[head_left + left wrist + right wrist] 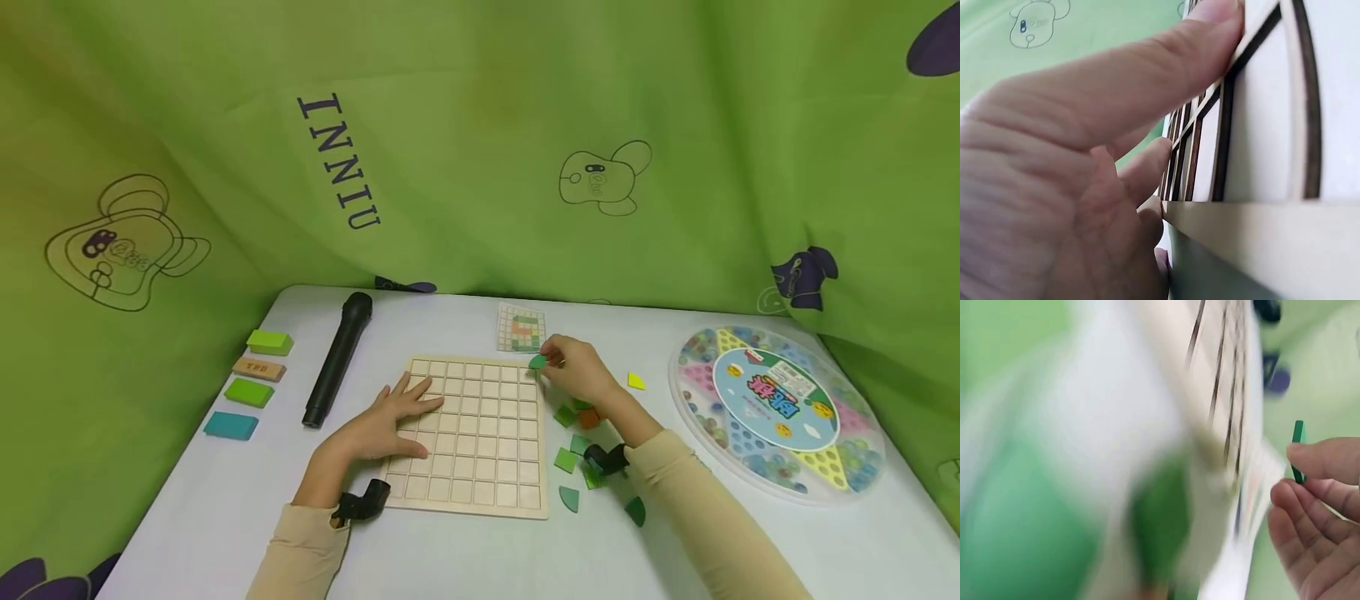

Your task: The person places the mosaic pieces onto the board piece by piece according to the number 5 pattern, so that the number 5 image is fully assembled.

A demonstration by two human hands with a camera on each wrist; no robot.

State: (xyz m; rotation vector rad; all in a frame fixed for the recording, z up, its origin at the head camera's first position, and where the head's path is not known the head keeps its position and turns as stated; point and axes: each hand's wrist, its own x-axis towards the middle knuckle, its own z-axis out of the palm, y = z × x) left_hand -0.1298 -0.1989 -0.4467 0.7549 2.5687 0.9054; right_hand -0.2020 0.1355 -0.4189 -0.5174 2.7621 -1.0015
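A square wooden grid board (472, 433) lies flat on the white table. My left hand (382, 425) rests on its left side with spread, straight fingers, the thumb touching the grid in the left wrist view. With thumb and fingers my right hand (577, 367) pinches a dark green quarter-round tile (537, 362) at the board's far right corner; the tile stands on edge between the fingertips in the right wrist view. Right of the board lie several loose tiles, among them a green square (566, 460), an orange one (589, 418) and a dark green quarter-round (569, 499).
A printed pattern card (521, 327) lies behind the board. To the left are a black microphone (337, 358) and several wooden blocks (249, 392). A round game box (776, 412) stands at the right, with a yellow tile (636, 381) nearer the hand. Green cloth hangs behind.
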